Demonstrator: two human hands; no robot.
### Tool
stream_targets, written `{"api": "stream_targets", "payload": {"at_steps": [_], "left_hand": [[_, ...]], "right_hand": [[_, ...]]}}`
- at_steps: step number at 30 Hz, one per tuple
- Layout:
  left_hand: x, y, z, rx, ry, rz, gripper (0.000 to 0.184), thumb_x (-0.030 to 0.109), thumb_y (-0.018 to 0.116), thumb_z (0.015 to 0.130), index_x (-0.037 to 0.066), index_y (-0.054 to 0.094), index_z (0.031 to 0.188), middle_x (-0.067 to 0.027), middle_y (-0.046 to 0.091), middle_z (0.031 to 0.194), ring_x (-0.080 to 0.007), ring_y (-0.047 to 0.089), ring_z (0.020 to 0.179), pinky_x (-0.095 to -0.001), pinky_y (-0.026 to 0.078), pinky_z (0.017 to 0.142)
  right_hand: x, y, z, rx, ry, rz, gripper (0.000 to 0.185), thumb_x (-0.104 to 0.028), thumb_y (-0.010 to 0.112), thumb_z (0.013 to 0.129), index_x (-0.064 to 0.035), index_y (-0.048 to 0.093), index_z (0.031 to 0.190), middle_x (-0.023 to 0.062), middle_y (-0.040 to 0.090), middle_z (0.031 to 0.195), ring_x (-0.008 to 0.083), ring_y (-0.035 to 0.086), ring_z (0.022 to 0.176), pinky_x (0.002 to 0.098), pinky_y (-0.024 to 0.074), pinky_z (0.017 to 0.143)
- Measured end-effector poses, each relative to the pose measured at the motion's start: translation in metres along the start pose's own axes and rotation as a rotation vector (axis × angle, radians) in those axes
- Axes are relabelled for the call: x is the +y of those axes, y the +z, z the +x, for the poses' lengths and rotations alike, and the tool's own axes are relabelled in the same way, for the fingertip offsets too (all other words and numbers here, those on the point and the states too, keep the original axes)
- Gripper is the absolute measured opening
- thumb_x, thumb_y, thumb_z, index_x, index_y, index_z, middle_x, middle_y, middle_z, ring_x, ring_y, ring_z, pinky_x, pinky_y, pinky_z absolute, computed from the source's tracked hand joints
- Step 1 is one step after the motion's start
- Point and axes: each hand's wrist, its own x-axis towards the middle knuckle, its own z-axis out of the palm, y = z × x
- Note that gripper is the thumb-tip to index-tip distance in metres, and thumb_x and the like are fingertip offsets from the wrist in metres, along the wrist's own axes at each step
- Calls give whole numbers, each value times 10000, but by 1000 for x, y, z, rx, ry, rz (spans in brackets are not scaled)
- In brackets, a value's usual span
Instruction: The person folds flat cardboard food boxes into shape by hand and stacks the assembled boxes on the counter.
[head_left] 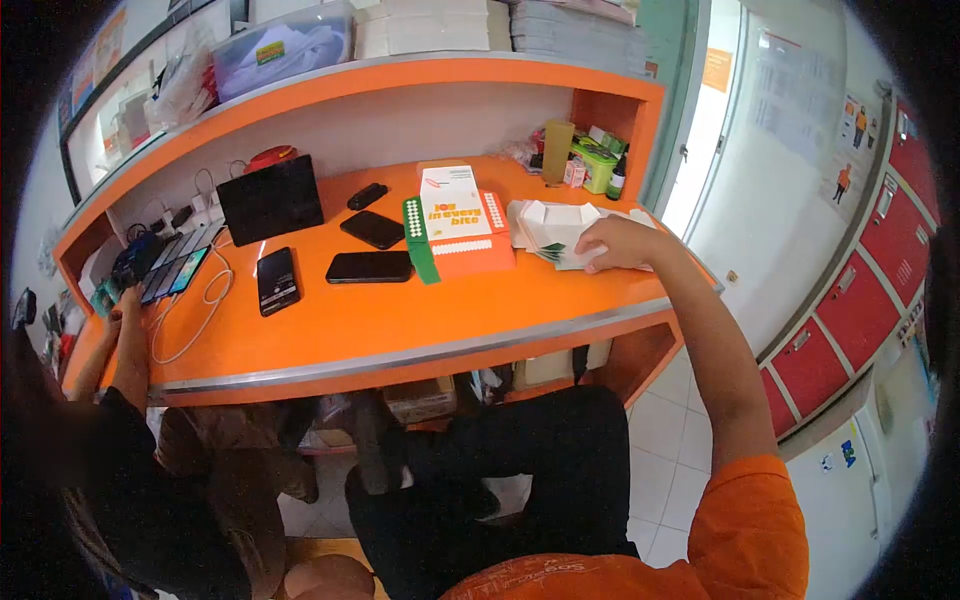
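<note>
My right hand (615,243) reaches across to the right end of the orange counter. Its fingers are curled over the edge of a stack of flat, unfolded cardboard boxes (560,222) with pale insides and some green edges. Just left of that stack lies an unfolded printed box (455,215) in white, orange and green, with lettering on its panel. My left hand is out of view; a patch of bare skin shows at the bottom edge, with no fingers visible.
On the orange counter (400,340) lie several phones, one of them a black phone (278,281), and a dark tablet (270,200). A green basket (597,165) stands at the back right. At left, a co-worker's hands (122,305) are near another phone. Red lockers (860,310) line the right.
</note>
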Motion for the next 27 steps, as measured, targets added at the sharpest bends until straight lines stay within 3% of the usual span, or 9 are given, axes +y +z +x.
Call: {"api": "stream_targets", "payload": {"at_steps": [6,7,8,9,13,15,18,22,27], "left_hand": [[-6,-20,-98,-64,-479,398,142,186,731,884,68,669,835,-95,621,687,-248,587,576,-397,484,542],[-12,-23,-124,-77,-798,467,131,127,774,807,49,672,834,-132,689,808,-309,684,784,-433,506,669],[-30,-29,-149,-150,-926,565,163,136,781,846,47,648,875,-106,703,865,-335,678,819,-459,496,764],[-36,-39,-170,-351,-1245,656,310,307,715,964,40,712,1121,-184,726,1189,-394,657,1176,-572,452,1020],[-38,-69,-356,-987,-1720,1071,667,612,448,1039,148,573,1501,-173,474,1601,-378,323,1557,-781,100,1178],[-38,-74,-391,-1405,-1817,975,792,755,284,1032,250,444,1621,-106,304,1732,-341,176,1628,-826,-82,1181],[-59,-62,-391,-1701,-2006,658,796,776,263,1021,278,473,1605,-114,399,1686,-379,266,1596,-842,-78,1162],[-67,-15,-364,-1756,-1943,404,772,726,272,1041,220,564,1546,-134,481,1631,-434,358,1537,-820,-18,1172],[-68,30,-352,-1802,-1658,176,632,530,258,1112,178,549,1549,-203,564,1538,-464,480,1443,-824,115,1148]], "right_hand": [[3,-5,-6,-29,66,189,268,-142,779,915,-12,759,1149,139,784,1101,262,729,1029,386,549,949],[9,-3,-10,-27,92,257,241,-136,759,935,-11,761,1141,133,791,1075,253,731,992,386,551,933],[1,-6,-16,-1,159,275,225,-137,739,953,-12,756,1140,126,787,1038,245,724,961,395,549,912],[-16,-12,-23,26,225,293,211,-138,719,972,-13,752,1138,119,782,1001,237,716,929,404,547,890],[-10,7,-22,296,192,221,187,-129,637,1031,-15,639,1180,157,721,1001,283,682,909,438,525,838],[-22,8,-22,470,112,140,140,-112,569,1058,-17,582,1159,206,683,1104,351,668,968,449,517,856],[-41,11,-16,675,177,54,114,-28,571,1006,-29,568,1120,175,660,998,322,669,942,458,507,827],[-2,29,-7,735,-89,-337,239,-28,684,877,-65,615,1102,148,618,985,351,644,983,457,482,865],[-29,30,-12,1004,-93,-504,311,-76,716,866,-80,648,1170,100,639,1125,351,601,1080,503,413,946]]}}
